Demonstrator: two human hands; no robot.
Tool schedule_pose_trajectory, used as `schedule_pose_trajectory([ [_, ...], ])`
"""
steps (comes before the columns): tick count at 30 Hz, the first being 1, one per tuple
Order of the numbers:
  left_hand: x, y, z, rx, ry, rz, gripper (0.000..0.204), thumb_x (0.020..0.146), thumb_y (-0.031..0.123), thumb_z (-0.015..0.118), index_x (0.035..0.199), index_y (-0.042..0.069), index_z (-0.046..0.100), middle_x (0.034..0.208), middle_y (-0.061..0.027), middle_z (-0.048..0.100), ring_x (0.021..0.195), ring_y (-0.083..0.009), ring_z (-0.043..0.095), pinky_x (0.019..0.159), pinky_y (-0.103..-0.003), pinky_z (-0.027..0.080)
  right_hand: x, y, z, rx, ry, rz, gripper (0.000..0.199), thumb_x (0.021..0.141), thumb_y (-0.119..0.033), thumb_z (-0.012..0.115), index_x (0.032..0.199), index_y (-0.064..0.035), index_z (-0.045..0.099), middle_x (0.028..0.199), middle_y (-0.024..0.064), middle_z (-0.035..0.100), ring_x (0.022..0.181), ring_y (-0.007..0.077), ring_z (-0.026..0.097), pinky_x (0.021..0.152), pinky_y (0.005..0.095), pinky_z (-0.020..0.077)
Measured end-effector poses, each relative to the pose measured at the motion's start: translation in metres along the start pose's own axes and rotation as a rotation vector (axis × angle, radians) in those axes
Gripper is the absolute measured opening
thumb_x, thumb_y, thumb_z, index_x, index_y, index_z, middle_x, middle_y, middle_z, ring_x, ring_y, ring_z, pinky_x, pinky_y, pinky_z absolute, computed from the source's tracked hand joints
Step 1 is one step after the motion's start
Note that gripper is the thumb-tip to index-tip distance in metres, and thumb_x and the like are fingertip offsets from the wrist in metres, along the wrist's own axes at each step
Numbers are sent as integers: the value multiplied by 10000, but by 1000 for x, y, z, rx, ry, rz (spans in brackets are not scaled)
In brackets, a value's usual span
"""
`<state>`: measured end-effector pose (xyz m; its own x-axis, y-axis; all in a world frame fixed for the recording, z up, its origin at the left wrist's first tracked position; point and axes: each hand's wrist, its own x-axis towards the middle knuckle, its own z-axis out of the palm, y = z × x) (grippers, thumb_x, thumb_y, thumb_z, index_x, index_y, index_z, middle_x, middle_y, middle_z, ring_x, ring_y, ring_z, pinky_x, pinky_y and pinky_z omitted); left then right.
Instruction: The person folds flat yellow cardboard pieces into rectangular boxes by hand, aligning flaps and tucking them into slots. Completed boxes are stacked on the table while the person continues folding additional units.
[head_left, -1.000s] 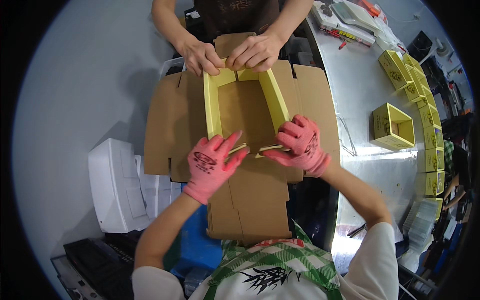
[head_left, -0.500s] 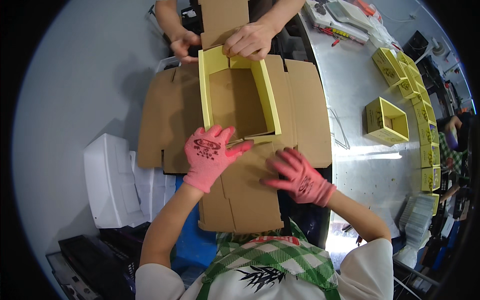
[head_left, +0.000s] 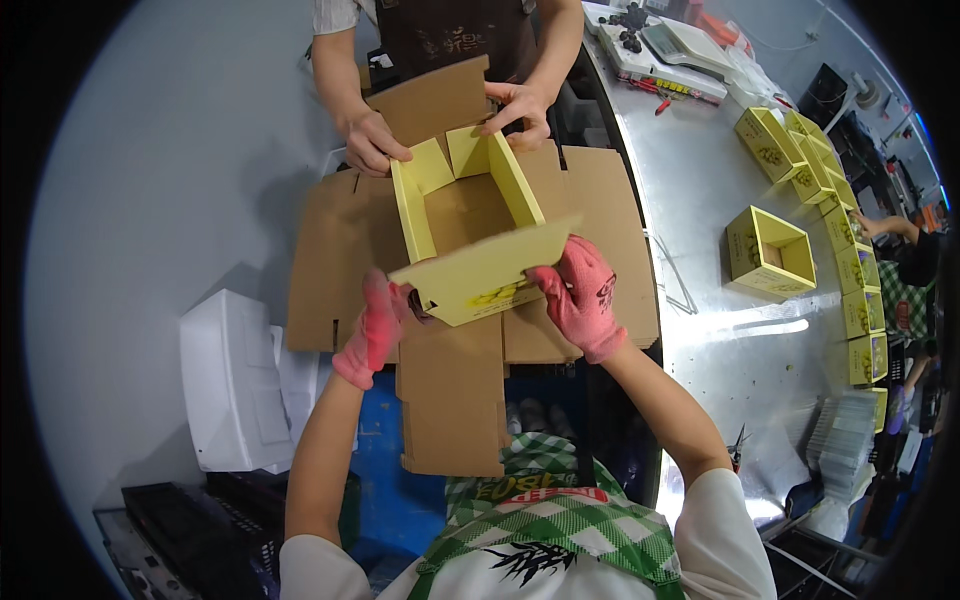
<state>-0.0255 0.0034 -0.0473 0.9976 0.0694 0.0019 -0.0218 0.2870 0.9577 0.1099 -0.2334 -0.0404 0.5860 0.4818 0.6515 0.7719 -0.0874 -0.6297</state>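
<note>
A yellow cardboard box (head_left: 514,182) stands over flat brown cardboard, its inside bottom brown. Its near panel (head_left: 482,272) tilts up toward me, showing a fruit print on the yellow face. My left hand (head_left: 376,326), in a pink glove, grips the panel's left corner with the thumb up. My right hand (head_left: 584,300), gloved alike, pinches its right edge. Across from me, a co-worker's left hand (head_left: 520,112) and right hand (head_left: 374,144) hold the far corners. Behind the box's far wall, a brown flap (head_left: 430,98) stands up.
Flat brown cardboard sheets (head_left: 610,240) lie under the box. On the metal table (head_left: 690,360) at right stands one yellow box (head_left: 768,250), with a row of several more (head_left: 862,310) beyond. A scale (head_left: 690,50) is at the back. White plastic bins (head_left: 232,380) are at left.
The near panel has come up, and both my hands now hold it; my right hand was apart before. The co-worker's hands have shifted to the two far corners, and the far flap tilts.
</note>
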Motion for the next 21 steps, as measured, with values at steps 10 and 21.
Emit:
schedule_pose_trajectory([
  [10, 21, -26, 59, 665, 595, 642, 544, 880, -4, 522, 1402, 84, 396, 1354, -77, 490, 953, -164, 574, 844, -239, 432, 25, -1, -12, -326, -252, -240, 753, 695, -302, 802, 1334, -85, 467, 1300, 159, 485, 1136, 312, 530, 941, 458, 440],
  [21, 20, 47, 48, 2057, -156, 173, 470, 741, 509, 661, 1020, 131, 647, 862, -24, 592, 901, -214, 495, 858, -380, 374, 66, 19, -15, -289, -732, -497, 464, 588, -283, 793, 983, -102, 629, 862, 15, 636, 969, 233, 589, 1054, 498, 352],
])
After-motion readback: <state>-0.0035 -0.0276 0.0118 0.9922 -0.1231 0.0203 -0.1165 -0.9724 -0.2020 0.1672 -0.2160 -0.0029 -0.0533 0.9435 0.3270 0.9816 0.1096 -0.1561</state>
